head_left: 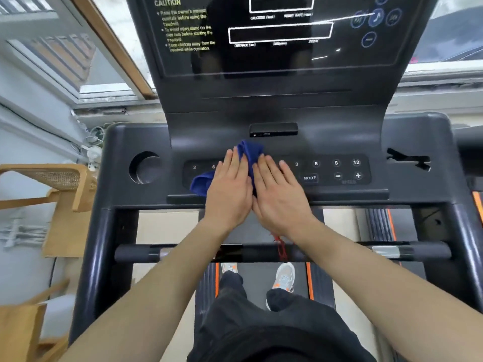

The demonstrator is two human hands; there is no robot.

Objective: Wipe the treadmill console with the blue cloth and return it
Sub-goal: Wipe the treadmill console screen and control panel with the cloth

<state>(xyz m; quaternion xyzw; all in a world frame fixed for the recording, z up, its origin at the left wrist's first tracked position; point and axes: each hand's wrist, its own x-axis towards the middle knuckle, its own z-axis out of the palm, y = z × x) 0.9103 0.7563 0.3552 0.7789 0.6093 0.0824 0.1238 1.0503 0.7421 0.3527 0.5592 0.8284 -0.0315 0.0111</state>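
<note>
The blue cloth [250,152] lies bunched on the button panel of the dark treadmill console [339,142]. My left hand [228,189] presses flat on the cloth, which pokes out at its left and above its fingers. My right hand [279,194] lies flat beside it, its inner edge on the cloth and its fingers over the panel's middle buttons. Both hands have fingers stretched out, not curled around the cloth. Most of the cloth is hidden under my hands.
A round cup holder [145,167] sits at the console's left, a slot recess [409,159] at its right. The display screen [279,35] rises behind. A handlebar [136,253] crosses below my forearms. A wooden chair [60,184] stands to the left.
</note>
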